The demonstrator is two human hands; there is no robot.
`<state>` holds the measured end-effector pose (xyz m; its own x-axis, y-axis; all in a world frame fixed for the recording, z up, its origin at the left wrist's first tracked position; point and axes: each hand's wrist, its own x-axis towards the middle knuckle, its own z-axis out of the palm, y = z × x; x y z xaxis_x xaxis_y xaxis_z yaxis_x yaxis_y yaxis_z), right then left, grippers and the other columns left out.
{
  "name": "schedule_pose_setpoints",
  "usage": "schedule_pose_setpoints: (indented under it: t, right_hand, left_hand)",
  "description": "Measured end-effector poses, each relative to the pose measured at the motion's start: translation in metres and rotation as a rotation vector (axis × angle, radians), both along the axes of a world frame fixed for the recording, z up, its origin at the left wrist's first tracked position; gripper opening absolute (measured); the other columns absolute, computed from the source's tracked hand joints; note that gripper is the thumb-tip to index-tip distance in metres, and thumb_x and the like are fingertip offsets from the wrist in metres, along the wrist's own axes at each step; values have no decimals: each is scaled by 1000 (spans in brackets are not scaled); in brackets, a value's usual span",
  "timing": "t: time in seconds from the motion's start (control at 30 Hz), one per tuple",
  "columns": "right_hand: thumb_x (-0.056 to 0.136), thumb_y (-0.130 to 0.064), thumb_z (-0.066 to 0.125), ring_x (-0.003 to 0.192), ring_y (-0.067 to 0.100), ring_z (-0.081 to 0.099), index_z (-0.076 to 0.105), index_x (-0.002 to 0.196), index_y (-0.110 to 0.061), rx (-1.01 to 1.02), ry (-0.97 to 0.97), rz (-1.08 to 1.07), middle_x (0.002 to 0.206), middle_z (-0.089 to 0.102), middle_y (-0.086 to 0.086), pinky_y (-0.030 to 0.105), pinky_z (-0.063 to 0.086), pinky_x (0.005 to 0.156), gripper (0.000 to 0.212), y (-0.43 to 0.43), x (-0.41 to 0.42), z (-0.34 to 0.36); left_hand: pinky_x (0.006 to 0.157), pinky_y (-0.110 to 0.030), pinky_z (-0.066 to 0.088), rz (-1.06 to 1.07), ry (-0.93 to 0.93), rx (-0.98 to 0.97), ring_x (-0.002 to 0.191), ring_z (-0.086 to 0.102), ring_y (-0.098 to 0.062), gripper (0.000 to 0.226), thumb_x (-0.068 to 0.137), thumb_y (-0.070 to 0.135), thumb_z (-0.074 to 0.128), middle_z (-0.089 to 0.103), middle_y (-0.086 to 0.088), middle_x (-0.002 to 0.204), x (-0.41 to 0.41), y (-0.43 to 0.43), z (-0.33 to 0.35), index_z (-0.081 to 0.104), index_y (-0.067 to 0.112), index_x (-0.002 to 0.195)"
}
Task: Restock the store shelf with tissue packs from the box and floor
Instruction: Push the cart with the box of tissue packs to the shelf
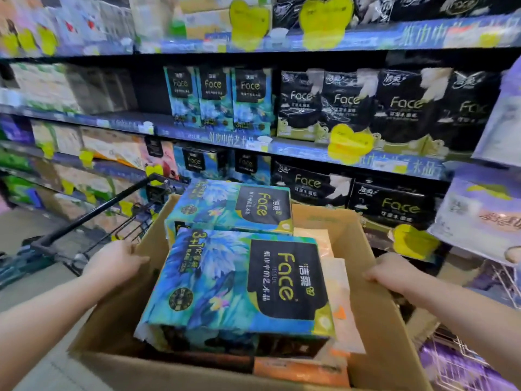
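Observation:
A brown cardboard box (pixel 375 320) fills the lower middle of the view. Two blue floral "Face" tissue packs lie flat on top of its contents, one near me (pixel 239 286) and one behind it (pixel 234 204). Orange packs (pixel 301 371) show underneath. My left hand (pixel 115 262) grips the box's left wall, and my right hand (pixel 392 273) grips its right wall. The same blue packs stand on the middle shelf (pixel 217 100), with a dark gap (pixel 146 91) to their left.
Black "Face" packs (pixel 394 108) fill the shelf to the right. More blue and black packs sit one shelf lower. A dark metal cart (pixel 93 218) stands at the left on the floor. Purple-white packs (pixel 485 210) hang on a rack at the right.

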<state>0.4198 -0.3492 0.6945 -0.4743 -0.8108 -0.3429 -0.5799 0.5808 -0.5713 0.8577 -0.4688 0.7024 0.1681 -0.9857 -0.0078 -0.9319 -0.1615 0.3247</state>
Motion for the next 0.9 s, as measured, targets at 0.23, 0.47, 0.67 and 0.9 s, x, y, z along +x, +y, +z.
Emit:
schedule_pose_setpoints:
  t: [0.23, 0.47, 0.67, 0.9]
  right_hand:
    - [79, -3, 58, 50, 23, 52, 56, 74, -2, -30, -28, 21, 66, 56, 15, 20, 33, 43, 6, -119, 4, -13]
    - [80, -4, 59, 44, 19, 54, 60, 67, -2, -51, -31, 32, 53, 58, 8, 16, 35, 36, 13, -213, 5, -11]
    - [80, -6, 56, 44, 22, 48, 62, 84, -2, 26, -60, -24, 57, 55, 10, 20, 31, 39, 8, -253, 16, -33]
    - [82, -3, 58, 52, 20, 50, 54, 63, -6, 106, -47, -133, 56, 52, 7, 23, 34, 43, 20, -272, 42, -71]
  left_hand:
    - [64, -29, 47, 58, 0, 10, 85, 64, -27, 27, 84, 33, 67, 68, -12, 94, 10, -101, -9, 67, 8, 95]
    - [72, -33, 51, 63, 0, 16, 90, 62, -29, 27, 88, 28, 63, 67, -16, 99, 4, -190, -6, 66, 3, 96]
    - [69, -32, 48, 0, 1, 55, 89, 63, -29, 24, 86, 31, 63, 67, -15, 97, 6, -261, -20, 63, 8, 93]
    - [70, -30, 49, -116, 23, 146, 86, 63, -28, 20, 86, 30, 62, 67, -12, 89, 13, -330, -72, 64, 10, 90]
